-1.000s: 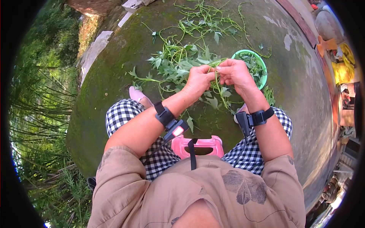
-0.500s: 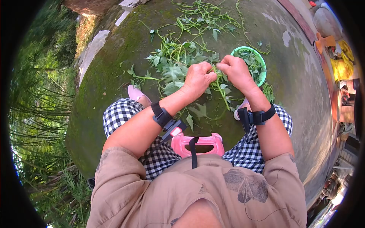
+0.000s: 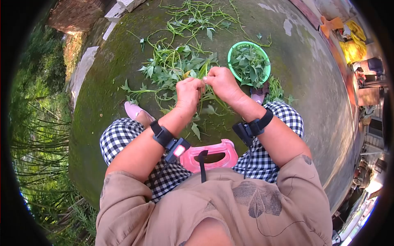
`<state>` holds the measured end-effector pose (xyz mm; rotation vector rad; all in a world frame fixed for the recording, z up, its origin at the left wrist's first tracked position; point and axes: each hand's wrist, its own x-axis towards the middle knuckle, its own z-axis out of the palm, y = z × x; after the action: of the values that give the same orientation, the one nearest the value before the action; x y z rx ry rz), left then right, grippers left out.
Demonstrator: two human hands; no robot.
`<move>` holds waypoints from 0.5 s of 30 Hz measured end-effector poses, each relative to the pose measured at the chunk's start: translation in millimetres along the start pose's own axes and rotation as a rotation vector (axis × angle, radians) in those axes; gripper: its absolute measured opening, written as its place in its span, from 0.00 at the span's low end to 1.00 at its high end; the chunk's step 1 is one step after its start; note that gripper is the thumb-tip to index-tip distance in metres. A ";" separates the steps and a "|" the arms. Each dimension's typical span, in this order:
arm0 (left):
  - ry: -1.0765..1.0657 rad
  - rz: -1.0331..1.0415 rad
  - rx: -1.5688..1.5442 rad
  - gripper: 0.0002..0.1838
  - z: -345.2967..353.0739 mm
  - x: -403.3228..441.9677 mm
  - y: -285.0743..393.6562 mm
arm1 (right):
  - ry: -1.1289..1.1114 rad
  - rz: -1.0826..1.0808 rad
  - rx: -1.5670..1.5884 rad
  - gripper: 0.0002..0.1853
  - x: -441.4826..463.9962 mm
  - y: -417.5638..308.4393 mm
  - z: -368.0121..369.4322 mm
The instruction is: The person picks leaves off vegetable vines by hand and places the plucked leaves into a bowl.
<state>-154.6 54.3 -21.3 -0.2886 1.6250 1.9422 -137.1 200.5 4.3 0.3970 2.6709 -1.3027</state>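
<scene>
My left hand (image 3: 188, 95) and my right hand (image 3: 223, 84) are close together in front of my knees, both with curled fingers on green leafy vine stems (image 3: 208, 96). The stems pass between the two hands, and some hang below them. Beyond my left hand lies a tangled heap of leafy vines (image 3: 172, 65) on the ground. A green-rimmed basket (image 3: 267, 74) full of picked leaves (image 3: 249, 61) stands just past my right hand. My fingertips partly hide where the stems are pinched.
A pink plastic stool (image 3: 188, 160) is between my legs. More bare vines (image 3: 201, 16) spread over the mossy concrete (image 3: 102, 90) farther out. Some stems (image 3: 276, 88) lie beside the basket. Bushes (image 3: 41, 123) border the left; household items and a yellow bag (image 3: 353, 50) are at right.
The view has shifted, so the ground and basket appear farther left. My hands have drawn slightly nearer my body, and more of the basket's leaves show beside my right hand.
</scene>
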 end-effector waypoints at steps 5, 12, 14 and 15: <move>-0.039 0.066 0.000 0.08 6.1 -5.3 23.0 | 0.099 0.020 0.054 0.14 10.6 9.2 -23.3; 0.197 0.291 -0.056 0.09 -36.3 20.6 103.4 | 0.171 -0.049 0.247 0.10 25.4 25.4 -52.3; 0.203 0.385 -0.240 0.10 -61.2 25.3 133.2 | 0.169 -0.067 0.242 0.10 21.8 19.9 -64.1; 0.164 0.442 -0.311 0.10 -75.5 29.4 144.0 | 0.162 -0.072 0.286 0.08 19.5 18.0 -66.5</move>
<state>-273.5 -21.3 64.9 -0.2275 1.5819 2.5748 -151.3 267.0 26.9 0.4610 2.6519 -1.7535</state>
